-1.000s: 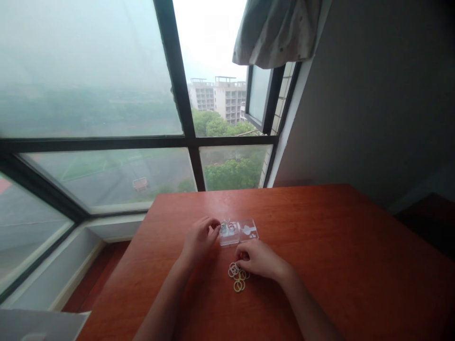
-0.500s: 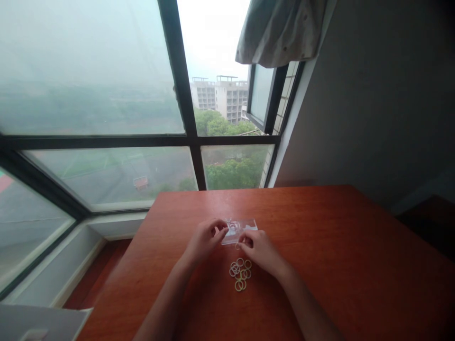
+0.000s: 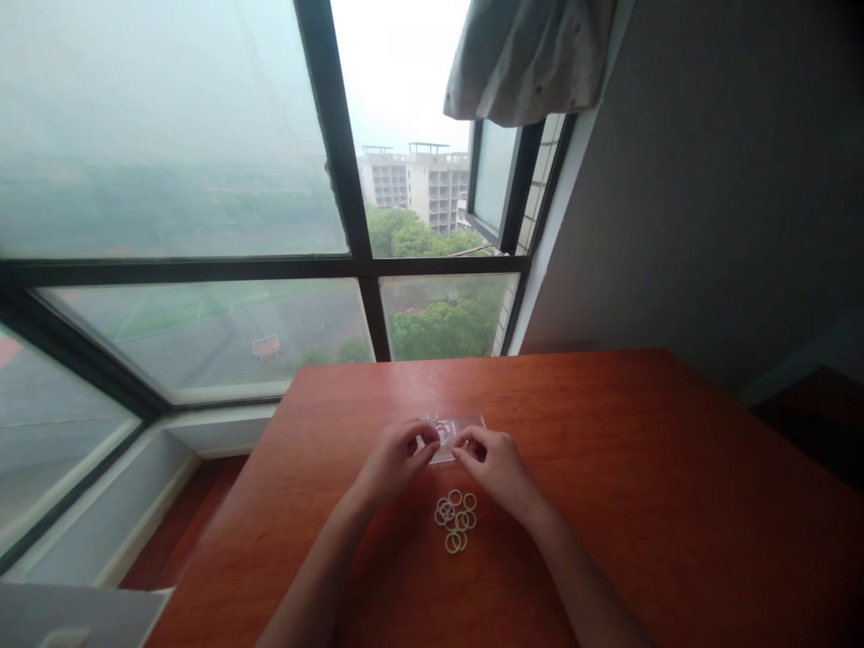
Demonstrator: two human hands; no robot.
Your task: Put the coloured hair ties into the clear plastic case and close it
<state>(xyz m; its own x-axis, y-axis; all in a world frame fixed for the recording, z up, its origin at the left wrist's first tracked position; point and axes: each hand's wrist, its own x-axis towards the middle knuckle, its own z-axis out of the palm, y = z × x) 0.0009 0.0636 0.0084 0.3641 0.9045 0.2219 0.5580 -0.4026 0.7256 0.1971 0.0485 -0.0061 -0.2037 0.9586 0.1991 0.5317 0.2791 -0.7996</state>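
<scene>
A small clear plastic box (image 3: 451, 430) lies on the reddish wooden table (image 3: 607, 468), with a few rings inside it. My left hand (image 3: 395, 461) and my right hand (image 3: 496, 466) meet at the box's near edge, fingertips pinched together in front of it. What is between the fingertips is too small to make out. A loose heap of several small pale and yellow rings (image 3: 455, 519) lies on the table just below my right hand, apart from both hands.
A large dark-framed window (image 3: 337, 225) rises behind the table's far edge, with a bunched curtain (image 3: 526, 58) at the top. A grey wall (image 3: 708, 180) stands to the right. A white sheet (image 3: 74, 616) shows at the lower left, off the table.
My right hand has left the heap of rings and moved up to the box. The left hand shifted right to meet it. The box appears flatter, its right half no longer spread open.
</scene>
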